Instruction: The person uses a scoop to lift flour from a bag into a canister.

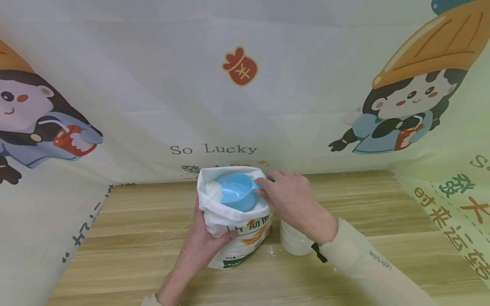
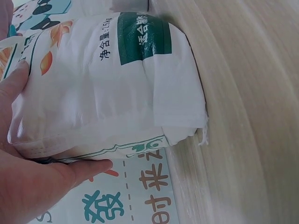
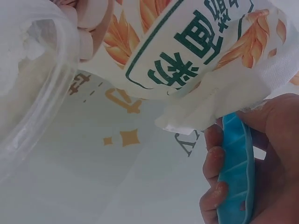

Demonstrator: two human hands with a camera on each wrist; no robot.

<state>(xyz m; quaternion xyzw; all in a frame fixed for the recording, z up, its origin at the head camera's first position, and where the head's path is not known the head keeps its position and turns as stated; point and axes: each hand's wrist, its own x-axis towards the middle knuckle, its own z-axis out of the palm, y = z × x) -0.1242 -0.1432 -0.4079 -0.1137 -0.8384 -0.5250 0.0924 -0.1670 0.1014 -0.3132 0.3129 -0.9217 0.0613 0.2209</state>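
Note:
A white flour bag (image 1: 239, 248) with wheat prints stands upright, its top folded outward into a cuff. My left hand (image 1: 200, 244) grips its left side, thumb across the front; in the left wrist view, the thumb and a finger lie on opposite sides of the bag (image 2: 93, 79). A light-blue scoop (image 1: 237, 193) sits in the bag mouth beside white flour (image 1: 213, 191). My right hand (image 1: 292, 202) holds the scoop by its handle at the right rim. In the right wrist view, fingers curl round the ribbed blue handle (image 3: 236, 177); the scoop's bowl is hidden by the bag.
Right of the bag, below my right forearm, stands a clear plastic jar (image 1: 294, 242) with white contents. White specks lie on the wood-grain tabletop (image 1: 134, 238) near it. A printed cloth (image 1: 153, 85) hangs behind and at both sides.

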